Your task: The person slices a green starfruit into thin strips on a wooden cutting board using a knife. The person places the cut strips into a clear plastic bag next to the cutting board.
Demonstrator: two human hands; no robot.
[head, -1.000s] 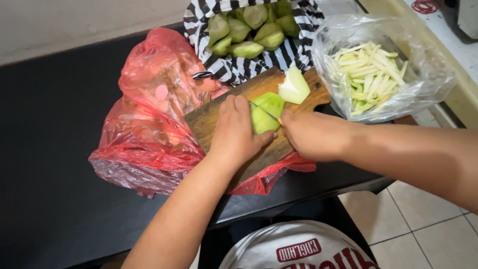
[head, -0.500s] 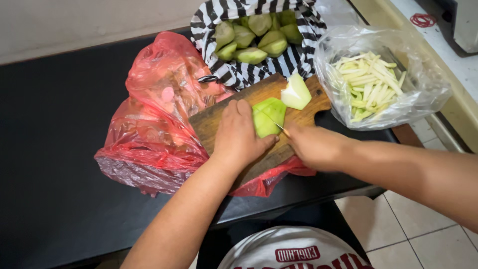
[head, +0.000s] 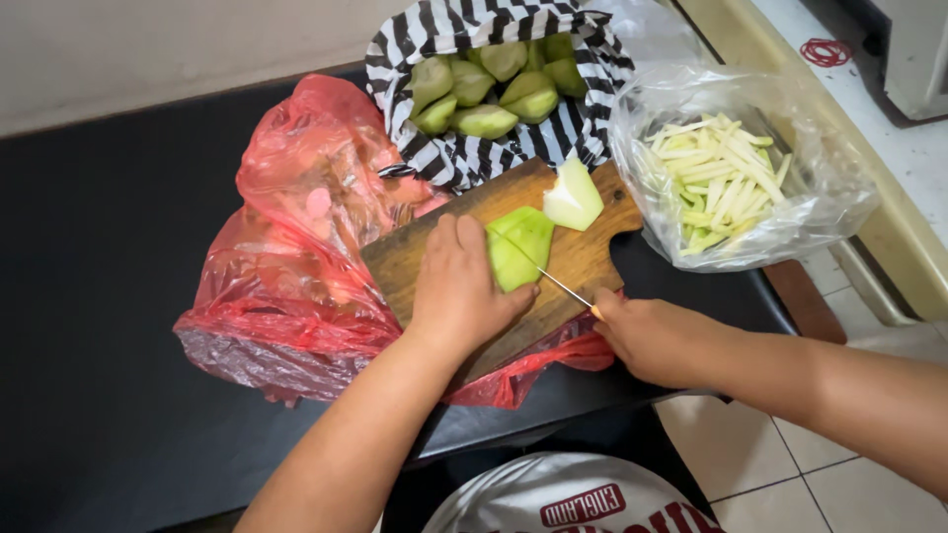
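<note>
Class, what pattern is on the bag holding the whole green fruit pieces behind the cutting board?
Black and white stripes on the bag, seen in the head view.

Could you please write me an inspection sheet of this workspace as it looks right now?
Surface: black table; wooden cutting board on a red plastic bag.
Job's things: green fruit piece under the knife; pale cut piece beside it.
Clutter: striped bag of green pieces; clear bag of strips.
Hands: left hand steadies the fruit; right hand grips the knife.
Cables: nothing seen.
Surroundings: tiled floor.
</note>
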